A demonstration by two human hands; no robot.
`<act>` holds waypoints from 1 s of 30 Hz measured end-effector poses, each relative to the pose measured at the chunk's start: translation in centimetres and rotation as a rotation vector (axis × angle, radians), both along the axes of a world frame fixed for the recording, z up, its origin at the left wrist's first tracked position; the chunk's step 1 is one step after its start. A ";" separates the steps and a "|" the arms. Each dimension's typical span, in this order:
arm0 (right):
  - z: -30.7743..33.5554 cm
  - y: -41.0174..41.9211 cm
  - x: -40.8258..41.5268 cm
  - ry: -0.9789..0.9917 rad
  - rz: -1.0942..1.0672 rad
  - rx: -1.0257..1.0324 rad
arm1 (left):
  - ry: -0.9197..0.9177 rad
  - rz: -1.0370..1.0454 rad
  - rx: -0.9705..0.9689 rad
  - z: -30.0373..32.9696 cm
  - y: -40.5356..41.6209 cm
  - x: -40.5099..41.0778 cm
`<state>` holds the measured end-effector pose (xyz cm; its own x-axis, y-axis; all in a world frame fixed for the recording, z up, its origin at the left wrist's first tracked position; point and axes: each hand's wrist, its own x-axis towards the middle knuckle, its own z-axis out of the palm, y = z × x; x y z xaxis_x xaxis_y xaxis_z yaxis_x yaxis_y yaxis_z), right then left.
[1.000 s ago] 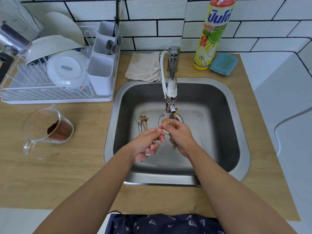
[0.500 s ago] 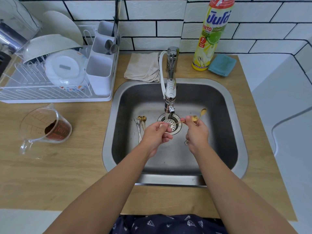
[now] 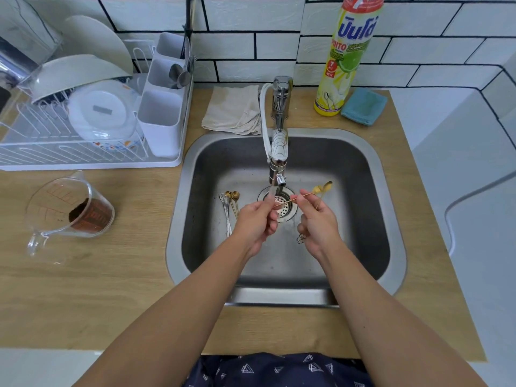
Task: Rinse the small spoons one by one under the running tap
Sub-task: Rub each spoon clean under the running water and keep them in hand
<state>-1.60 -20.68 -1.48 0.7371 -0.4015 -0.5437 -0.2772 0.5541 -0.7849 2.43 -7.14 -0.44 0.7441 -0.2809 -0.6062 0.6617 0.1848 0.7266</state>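
Note:
Water runs from the tap (image 3: pixel 279 152) into the steel sink (image 3: pixel 371 219), over the drain strainer (image 3: pixel 283 208). My left hand (image 3: pixel 255 222) and my right hand (image 3: pixel 317 222) both pinch one thin gold spoon (image 3: pixel 304 195) that lies level between them, its bowl out to the right. My right hand also holds other gold spoons (image 3: pixel 325 187); a flower-shaped handle end (image 3: pixel 301 238) hangs below it. Several more small spoons (image 3: pixel 230 203), gold and silver, lie on the sink floor to the left of my left hand.
A white dish rack (image 3: pixel 83 135) with bowls, plates and a cutlery caddy stands at the left. A glass measuring jug (image 3: pixel 69 210) with brown powder lies tipped on the counter. A beige cloth (image 3: pixel 234 110), a dish-soap bottle (image 3: pixel 349 54) and a blue sponge (image 3: pixel 363 106) sit behind the sink.
My hands drew apart from under the tap, the right one moving right with its spoons. A single gold spoon is now stretched between both hands.

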 end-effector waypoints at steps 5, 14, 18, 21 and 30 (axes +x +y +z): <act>0.1 0.2 -0.2 -0.008 0.016 0.011 | 0.037 -0.007 -0.117 0.3 0.4 0.0; 0.2 0.9 0.0 0.001 0.011 -0.053 | 0.029 0.033 -0.007 0.7 0.1 0.9; 0.4 0.4 0.2 0.048 -0.024 -0.086 | -0.252 -0.161 0.128 0.4 0.8 0.5; 0.6 0.5 0.5 0.054 -0.020 -0.094 | -0.415 -0.200 0.338 0.3 1.0 0.0; 0.7 0.4 0.8 0.123 -0.032 -0.122 | -0.288 -0.172 0.115 -0.1 0.3 -1.5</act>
<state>-0.81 -20.29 -0.77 0.6538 -0.4924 -0.5745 -0.3589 0.4666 -0.8084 0.93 -6.86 -0.52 0.8369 -0.3590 -0.4132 0.4407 -0.0058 0.8976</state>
